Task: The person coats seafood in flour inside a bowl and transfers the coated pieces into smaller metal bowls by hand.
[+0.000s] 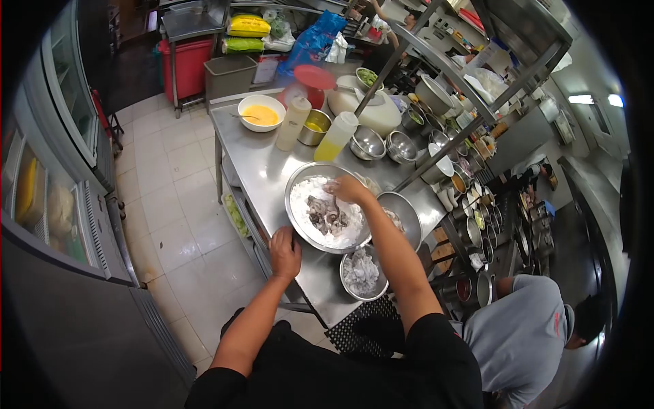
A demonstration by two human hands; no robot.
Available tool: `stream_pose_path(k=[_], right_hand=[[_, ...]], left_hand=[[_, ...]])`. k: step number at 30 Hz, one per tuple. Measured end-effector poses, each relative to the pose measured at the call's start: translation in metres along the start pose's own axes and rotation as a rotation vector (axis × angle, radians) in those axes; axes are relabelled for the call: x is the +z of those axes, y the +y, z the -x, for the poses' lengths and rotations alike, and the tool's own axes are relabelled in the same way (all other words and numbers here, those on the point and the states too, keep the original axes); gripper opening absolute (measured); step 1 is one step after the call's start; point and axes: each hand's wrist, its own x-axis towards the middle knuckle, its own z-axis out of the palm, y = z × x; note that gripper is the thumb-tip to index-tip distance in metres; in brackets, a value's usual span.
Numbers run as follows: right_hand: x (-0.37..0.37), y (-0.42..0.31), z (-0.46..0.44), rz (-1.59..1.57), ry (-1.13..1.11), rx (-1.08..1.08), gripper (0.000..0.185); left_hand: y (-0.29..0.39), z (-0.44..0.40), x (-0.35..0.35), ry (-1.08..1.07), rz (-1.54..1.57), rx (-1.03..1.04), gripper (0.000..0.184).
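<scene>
Hanging over white powder (306,194) in a large metal bowl (320,170), the right hand (347,189) points its fingers down at dark, dusted pieces (323,213); whether its grip is closed on any, I cannot tell. The left hand (285,252) is at the side edge of the desk (259,163), near the bowl, fingers curled; what it grasps, if anything, cannot be made out. The right forearm crosses in front of a second bowl (412,223), hiding part of it, and a smaller bowl holding white lumps (361,271) stands just beside the large one. Farther along are a white bowl of yellow liquid (261,114), a pale squeeze bottle (294,124), a pot (312,136) and a bottle of yellow liquid (336,138). A metal shelf frame (443,71) cuts across the crowded background; a person in grey (518,334) leans at right.
</scene>
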Motion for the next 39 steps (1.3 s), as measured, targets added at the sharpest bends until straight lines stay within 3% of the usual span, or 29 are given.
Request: stream_pose_path(k=[2, 4, 6, 7, 8, 10, 11, 15, 17, 20, 21, 24, 31, 34, 36, 39], right_hand=[[0.030, 0.004, -0.014, -0.049, 0.032, 0.007, 0.057], [0.091, 0.072, -0.066, 0.126, 0.206, -0.312, 0.056], [0.044, 0.030, -0.027, -0.219, -0.024, 0.159, 0.052], [0.009, -0.006, 0.003, -0.384, -0.134, 0.278, 0.065], [0.007, -0.003, 0.004, -0.386, -0.133, 0.283, 0.065], [0.000, 0.006, 0.008, -0.161, -0.095, 0.183, 0.059], [-0.004, 0.002, 0.021, -0.216, 0.001, 0.137, 0.054], [-0.008, -0.004, 0.037, -0.256, -0.050, 0.090, 0.051], [0.005, -0.005, 0.039, -0.140, 0.104, -0.169, 0.048], [0.028, -0.003, 0.029, 0.055, 0.051, -0.289, 0.048], [0.025, -0.008, 0.029, 0.012, -0.025, -0.174, 0.047], [0.006, -0.022, 0.043, 0.028, -0.001, -0.132, 0.045], [0.002, -0.021, 0.057, 0.003, 0.077, -0.144, 0.036], [0.006, -0.031, 0.056, -0.001, -0.011, -0.305, 0.042], [0.014, -0.045, 0.043, 0.071, 0.004, -0.370, 0.062], [0.044, -0.052, 0.021, 0.182, -0.050, -0.287, 0.074]], left_hand=[[0.001, 0.000, -0.001, -0.010, -0.001, -0.007, 0.034], [0.002, 0.001, -0.002, -0.016, 0.021, -0.022, 0.039], [0.000, 0.002, 0.000, -0.007, 0.018, -0.015, 0.037], [-0.001, 0.003, 0.001, 0.005, 0.018, -0.002, 0.036], [-0.001, 0.003, 0.001, 0.001, 0.020, -0.001, 0.036], [-0.001, 0.003, 0.002, 0.001, 0.016, -0.017, 0.037], [-0.001, 0.003, 0.002, -0.002, 0.020, -0.016, 0.037], [-0.001, 0.004, 0.003, 0.005, 0.008, -0.001, 0.039], [0.000, 0.003, 0.003, 0.018, 0.005, 0.002, 0.041], [0.000, 0.004, 0.002, 0.015, -0.001, -0.003, 0.040], [-0.001, 0.004, 0.002, 0.004, 0.000, -0.003, 0.039], [-0.002, 0.002, 0.000, 0.001, 0.004, -0.011, 0.037], [0.000, 0.002, 0.001, 0.016, 0.007, -0.007, 0.032], [-0.004, 0.004, 0.004, -0.014, 0.032, -0.035, 0.041], [-0.008, 0.007, 0.003, -0.018, 0.030, -0.027, 0.040], [-0.008, 0.004, 0.008, 0.001, 0.081, 0.020, 0.029]])
